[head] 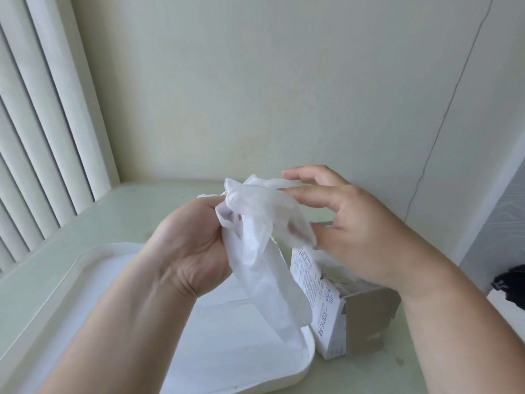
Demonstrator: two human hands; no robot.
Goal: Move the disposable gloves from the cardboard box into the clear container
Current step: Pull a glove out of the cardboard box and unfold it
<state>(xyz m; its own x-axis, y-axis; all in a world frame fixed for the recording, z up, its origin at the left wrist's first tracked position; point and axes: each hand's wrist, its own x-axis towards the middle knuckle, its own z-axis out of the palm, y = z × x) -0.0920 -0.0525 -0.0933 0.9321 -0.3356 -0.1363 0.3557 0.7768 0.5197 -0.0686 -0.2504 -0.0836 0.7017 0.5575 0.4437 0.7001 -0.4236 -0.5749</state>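
Observation:
A bunch of thin white disposable gloves (264, 251) hangs in the air above the table. My left hand (190, 245) grips the bunch from the left. My right hand (349, 223) touches its upper right part with fingertips and thumb, fingers spread. Under my right hand stands the opened cardboard box (338, 317), white with printed text and a brown flap; more gloves (338, 268) show in its opening. The clear container (93, 254), a shallow white-looking tray with rounded corners, lies below and left of the hanging gloves, partly hidden by my left forearm.
The pale green table (85, 220) meets a plain wall behind. Vertical blinds (37, 137) fill the left side. A thin cable (443, 120) runs down the wall at right. A dark object (511, 282) sits at the right edge.

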